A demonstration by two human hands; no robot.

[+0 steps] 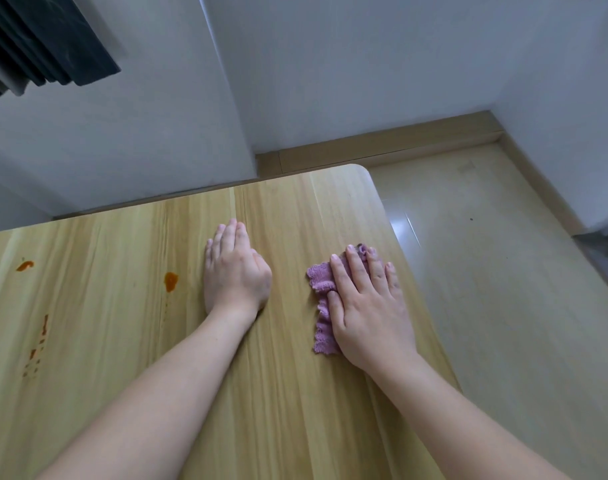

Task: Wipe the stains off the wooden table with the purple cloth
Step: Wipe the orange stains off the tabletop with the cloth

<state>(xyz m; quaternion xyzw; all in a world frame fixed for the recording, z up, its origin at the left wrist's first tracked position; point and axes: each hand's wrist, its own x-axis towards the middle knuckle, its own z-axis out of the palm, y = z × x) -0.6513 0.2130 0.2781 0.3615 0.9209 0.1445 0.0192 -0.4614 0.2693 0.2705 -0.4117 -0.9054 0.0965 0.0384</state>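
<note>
bare wooden table (295,209) beyond hands, wall (139,150) behind

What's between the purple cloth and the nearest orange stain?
In the head view, the left hand lies flat between the purple cloth and that orange stain.

A plain room in what looks like a home: a light wooden table (295,209) pushed against a white wall (139,140), glossy beige floor tiles (486,271) and a wooden skirting board (382,140).
</note>
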